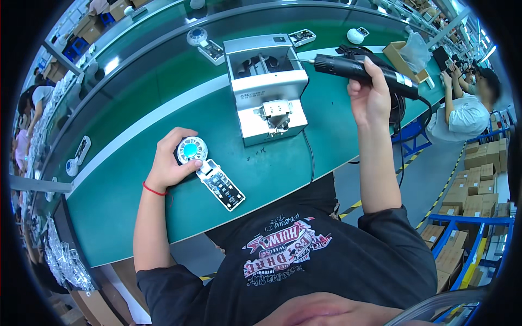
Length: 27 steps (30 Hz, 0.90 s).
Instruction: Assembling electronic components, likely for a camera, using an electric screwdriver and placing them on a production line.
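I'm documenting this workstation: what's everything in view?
Open device: one, white and black, in left hand
Electric screwdriver: one, black, in right hand
Machine: one, silver, mid-bench
Other devices: several, white, far side and left
Cardboard tray: one, brown, beyond screwdriver
Plastic bag: one, clear, in tray
Cables: several, black, right
Bench: one, green, centre
Plastic pieces: many, clear, lower left
Boxes: many, brown, right
Co-workers: several, pale shirts, both sides
Shirt: one, black, bottom
Left hand: one, red wrist cord, gripping device
Right hand: one, bare, gripping screwdriver
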Each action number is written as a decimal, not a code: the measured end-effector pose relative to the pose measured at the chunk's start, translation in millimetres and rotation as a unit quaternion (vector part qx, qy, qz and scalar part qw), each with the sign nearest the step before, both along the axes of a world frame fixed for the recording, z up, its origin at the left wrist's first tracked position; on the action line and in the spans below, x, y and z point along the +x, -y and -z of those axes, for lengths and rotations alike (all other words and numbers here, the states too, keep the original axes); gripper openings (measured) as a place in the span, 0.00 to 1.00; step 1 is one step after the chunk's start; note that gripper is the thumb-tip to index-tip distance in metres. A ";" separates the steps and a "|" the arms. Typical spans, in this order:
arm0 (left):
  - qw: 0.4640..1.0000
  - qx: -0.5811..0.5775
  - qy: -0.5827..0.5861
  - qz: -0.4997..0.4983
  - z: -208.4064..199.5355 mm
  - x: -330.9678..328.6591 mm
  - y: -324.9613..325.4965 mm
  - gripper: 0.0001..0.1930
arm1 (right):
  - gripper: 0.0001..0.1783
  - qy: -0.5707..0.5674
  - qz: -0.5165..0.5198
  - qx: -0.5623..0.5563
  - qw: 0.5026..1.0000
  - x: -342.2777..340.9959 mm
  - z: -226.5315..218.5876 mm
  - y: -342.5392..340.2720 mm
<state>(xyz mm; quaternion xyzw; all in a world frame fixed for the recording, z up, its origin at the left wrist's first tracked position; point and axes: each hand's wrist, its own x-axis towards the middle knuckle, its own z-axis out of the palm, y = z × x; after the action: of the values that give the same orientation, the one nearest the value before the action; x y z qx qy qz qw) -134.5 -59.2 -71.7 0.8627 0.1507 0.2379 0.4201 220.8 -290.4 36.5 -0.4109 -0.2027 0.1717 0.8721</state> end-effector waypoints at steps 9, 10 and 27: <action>0.999 0.025 0.023 -0.031 3.3 -2.1 -7.7 0.26 | 0.19 -0.063 -0.065 0.082 0.993 28.3 38.7 54.5; 0.998 0.032 0.016 -0.052 3.3 -4.4 -8.3 0.26 | 0.20 -0.077 -0.074 0.088 0.990 33.1 53.0 61.4; 0.951 -0.010 -0.154 -0.269 -34.2 39.2 -141.0 0.25 | 0.13 0.043 -0.128 -0.108 0.985 42.0 155.7 76.6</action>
<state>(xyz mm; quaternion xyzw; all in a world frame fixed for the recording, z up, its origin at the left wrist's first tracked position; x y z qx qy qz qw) -95.3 81.8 -37.5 0.8121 0.4425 0.2051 0.3203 262.8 -366.9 -119.2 -0.4804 -0.2709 0.2847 0.7841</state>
